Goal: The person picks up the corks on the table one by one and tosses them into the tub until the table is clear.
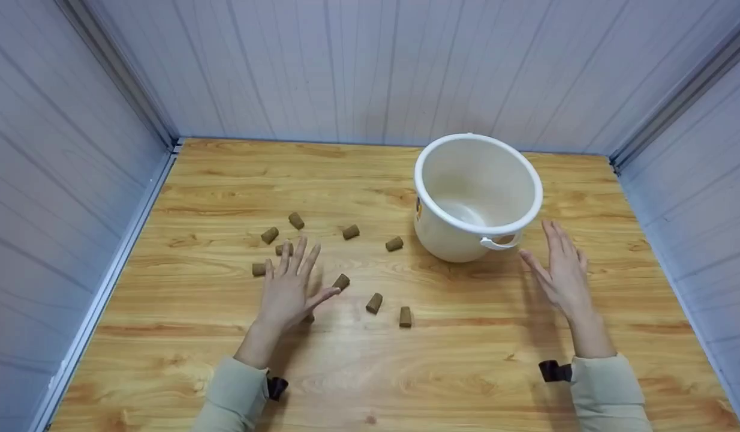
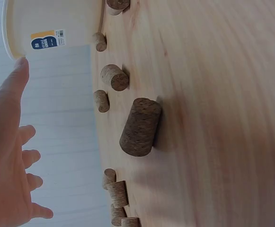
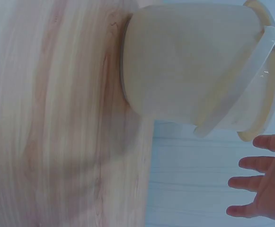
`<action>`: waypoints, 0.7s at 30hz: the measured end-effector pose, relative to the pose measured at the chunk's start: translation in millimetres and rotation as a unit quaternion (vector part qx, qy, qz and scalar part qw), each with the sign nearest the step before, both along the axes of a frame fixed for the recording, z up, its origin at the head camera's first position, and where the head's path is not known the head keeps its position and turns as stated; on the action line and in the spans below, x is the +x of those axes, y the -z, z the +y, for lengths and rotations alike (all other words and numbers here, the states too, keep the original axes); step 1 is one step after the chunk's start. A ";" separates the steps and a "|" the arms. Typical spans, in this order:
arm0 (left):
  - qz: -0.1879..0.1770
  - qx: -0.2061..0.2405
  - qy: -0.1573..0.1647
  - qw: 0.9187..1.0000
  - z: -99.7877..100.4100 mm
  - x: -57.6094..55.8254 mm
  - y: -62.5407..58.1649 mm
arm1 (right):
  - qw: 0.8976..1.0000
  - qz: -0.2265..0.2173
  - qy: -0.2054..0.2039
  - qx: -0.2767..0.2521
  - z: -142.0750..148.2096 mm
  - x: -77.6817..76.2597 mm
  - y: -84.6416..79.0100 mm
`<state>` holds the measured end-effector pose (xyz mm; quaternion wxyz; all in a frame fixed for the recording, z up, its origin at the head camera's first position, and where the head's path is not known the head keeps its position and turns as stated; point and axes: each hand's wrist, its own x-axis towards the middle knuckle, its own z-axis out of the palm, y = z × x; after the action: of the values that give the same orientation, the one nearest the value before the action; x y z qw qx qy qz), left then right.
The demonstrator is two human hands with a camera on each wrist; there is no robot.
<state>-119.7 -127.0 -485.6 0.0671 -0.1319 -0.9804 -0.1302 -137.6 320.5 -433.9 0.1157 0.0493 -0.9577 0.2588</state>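
Open hands hover over scattered corks and a bucket on a wooden table.
The left hand, fingers spread and holding nothing, hangs above the corks; the right hand, likewise released, is just beside the upright cream bucket.

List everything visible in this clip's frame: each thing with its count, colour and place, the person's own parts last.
corks: about ten, brown, scattered on the table's left-centre, around the left hand.
bucket: one, cream-white with handle, upright and empty, right of centre.
table: one, light wood grain, underneath everything.
walls: pale grey panels on three sides.
left hand: open, fingers spread, over the corks; beige sleeve.
right hand: open, beside the bucket's handle, not touching it; beige sleeve.
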 end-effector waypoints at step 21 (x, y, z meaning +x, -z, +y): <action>-0.021 0.060 -0.005 0.998 -1.7 28.1 15.9 | 0.962 -0.002 0.081 -0.261 -0.7 -33.8 -24.0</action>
<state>-91.6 -128.7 -501.5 0.0548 -0.1196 -0.9727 -0.1912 -171.4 319.8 -409.8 0.1430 -0.0606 -0.8582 0.4893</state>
